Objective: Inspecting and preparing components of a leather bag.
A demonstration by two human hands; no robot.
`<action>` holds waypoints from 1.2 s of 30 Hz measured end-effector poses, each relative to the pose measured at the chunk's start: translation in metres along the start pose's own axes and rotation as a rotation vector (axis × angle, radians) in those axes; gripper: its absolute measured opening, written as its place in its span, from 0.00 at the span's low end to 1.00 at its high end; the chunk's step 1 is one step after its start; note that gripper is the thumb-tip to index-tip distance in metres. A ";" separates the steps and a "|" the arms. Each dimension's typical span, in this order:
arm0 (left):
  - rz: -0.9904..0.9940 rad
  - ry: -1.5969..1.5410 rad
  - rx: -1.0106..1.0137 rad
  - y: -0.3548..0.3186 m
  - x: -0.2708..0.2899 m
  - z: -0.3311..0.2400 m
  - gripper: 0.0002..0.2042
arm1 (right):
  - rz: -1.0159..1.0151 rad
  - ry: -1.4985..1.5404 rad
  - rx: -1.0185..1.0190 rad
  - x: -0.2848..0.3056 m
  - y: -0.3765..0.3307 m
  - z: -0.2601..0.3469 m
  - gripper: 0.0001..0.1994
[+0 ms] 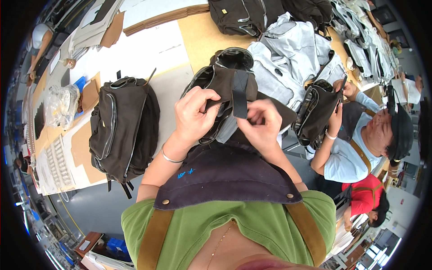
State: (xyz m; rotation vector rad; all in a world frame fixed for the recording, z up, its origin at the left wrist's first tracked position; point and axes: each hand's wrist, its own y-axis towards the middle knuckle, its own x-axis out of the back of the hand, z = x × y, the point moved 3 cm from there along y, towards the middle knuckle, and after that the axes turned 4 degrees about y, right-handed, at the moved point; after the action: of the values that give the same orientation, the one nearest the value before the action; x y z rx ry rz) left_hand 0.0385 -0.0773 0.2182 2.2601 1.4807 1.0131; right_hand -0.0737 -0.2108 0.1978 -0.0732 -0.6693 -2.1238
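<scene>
A dark brown fabric bag with zippered openings stands on the table edge right in front of me. Down its near side hangs a flat black strap with stitching at its upper part. My left hand is closed, thumb and fingers pinching the bag's fabric left of the strap. At the strap's lower end my right hand is closed, with fingertips curled in on it; the exact grip is partly hidden. Grey material shows below, between my hands.
To the left a second dark brown bag lies on the table. Another bag and a heap of grey-white fabric pieces are at the back. On the right a co-worker handles a similar bag. A clear plastic bag lies far left.
</scene>
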 end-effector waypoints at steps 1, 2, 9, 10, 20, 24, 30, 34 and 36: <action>0.001 -0.036 0.041 -0.001 -0.001 0.002 0.10 | -0.127 -0.166 0.054 0.001 0.009 0.008 0.18; 0.002 -0.034 0.040 -0.003 -0.002 0.003 0.10 | -0.160 -0.233 0.132 0.000 0.021 0.016 0.16; 0.126 0.044 0.065 0.003 -0.002 0.008 0.10 | 0.146 0.026 -0.065 0.001 0.059 0.000 0.04; 0.121 0.084 0.070 0.005 0.000 0.009 0.09 | 0.132 0.134 -0.122 0.004 0.060 -0.007 0.04; 0.057 0.239 0.011 0.001 0.007 0.007 0.09 | 0.082 0.482 -0.352 0.008 0.065 -0.004 0.08; 0.195 0.028 -0.034 -0.011 -0.001 -0.020 0.11 | 0.042 0.489 -0.354 0.008 0.068 -0.006 0.08; 0.492 -0.433 0.378 -0.042 -0.043 -0.012 0.25 | 0.074 0.441 -0.385 0.006 0.065 -0.001 0.08; 0.108 -0.931 0.792 -0.047 -0.062 0.002 0.20 | 0.114 0.388 -0.397 0.001 0.061 0.014 0.09; -0.087 -1.073 0.733 -0.042 -0.065 0.003 0.16 | 0.095 0.421 -0.395 -0.002 0.062 0.014 0.10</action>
State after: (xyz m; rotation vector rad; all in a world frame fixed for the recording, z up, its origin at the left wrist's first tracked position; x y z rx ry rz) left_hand -0.0042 -0.1151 0.1659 2.4012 1.4487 -0.8548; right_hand -0.0276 -0.2315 0.2360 0.1226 0.0033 -2.0614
